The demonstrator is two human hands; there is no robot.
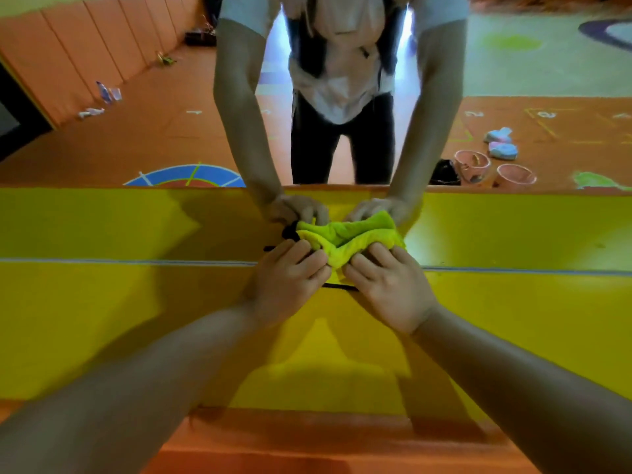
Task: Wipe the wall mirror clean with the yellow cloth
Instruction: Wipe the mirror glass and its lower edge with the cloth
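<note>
Head view: a person is leaning toward the mirror (513, 63) with both arms stretched forward.
Cloth (349, 248): it is lying bunched between the two hands, just past the fingertips, and is seemingly touching the glass low down.
Left hand (290, 278): its fingers are curling onto the cloth's left end and gripping it.
Right hand (386, 289): its fingers are bending over the right end and pinching the folds.
Black cord (338, 286): it is running between the wrists, under the cloth; what it belongs to I cannot tell.
Handling: the cloth is looking soft, plush and light, so it is likely going to crumple and slip rather than stay flat.
Hold: flattening it into a pad under one palm is probably going to serve better than holding the ends.
Glass: it is probably smooth and breakable, calling for even, moderate pressure.
</note>
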